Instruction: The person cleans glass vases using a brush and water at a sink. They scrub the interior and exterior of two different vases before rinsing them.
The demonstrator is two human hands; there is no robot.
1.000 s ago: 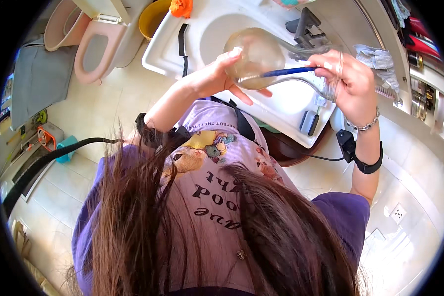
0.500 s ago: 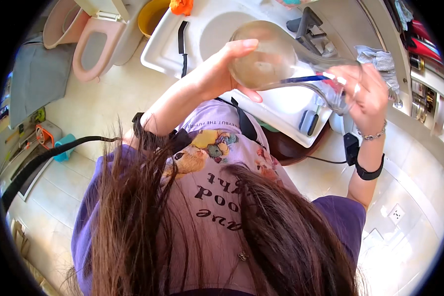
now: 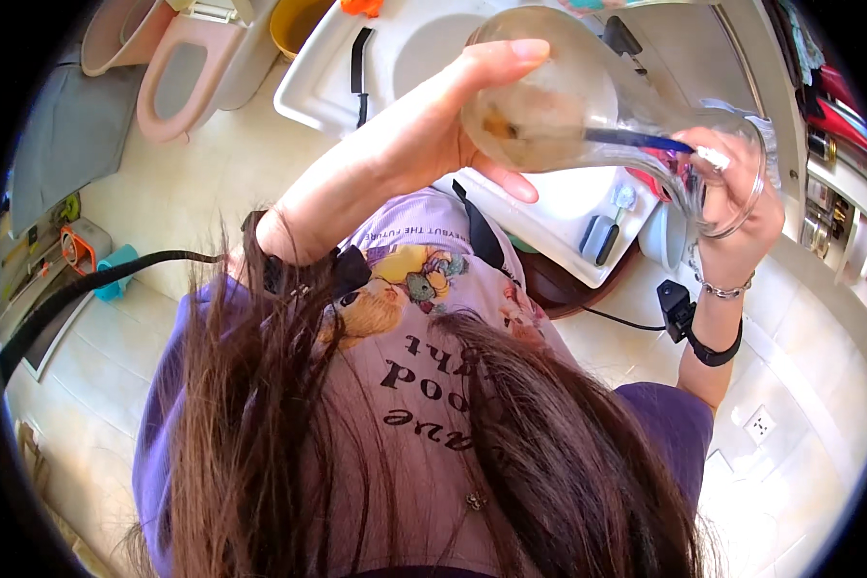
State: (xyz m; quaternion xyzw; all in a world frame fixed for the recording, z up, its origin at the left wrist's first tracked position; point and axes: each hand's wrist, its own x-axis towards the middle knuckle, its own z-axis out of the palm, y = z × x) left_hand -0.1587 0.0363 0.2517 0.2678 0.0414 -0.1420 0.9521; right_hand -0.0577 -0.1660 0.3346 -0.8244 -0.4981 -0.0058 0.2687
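Glass vase [image 3: 592, 101] slants, clamped in your left hand [image 3: 433, 120], while your right hand [image 3: 744, 204] pinches the blue stick [image 3: 638, 140] inside it.

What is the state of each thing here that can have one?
Glass vase: tipped sideways, cupped by the left hand
Blue stick: partly inside the vase, held by the right hand
Toilet seat: lowered
Black tool: lying on the sink
Bracelet: worn on the right wrist

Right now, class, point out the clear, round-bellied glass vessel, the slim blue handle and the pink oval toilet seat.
Clear, round-bellied glass vessel [image 3: 576, 98], head view: belly wall.
Slim blue handle [image 3: 643, 142], head view: visible shaft.
Pink oval toilet seat [image 3: 168, 128], head view: front rim.
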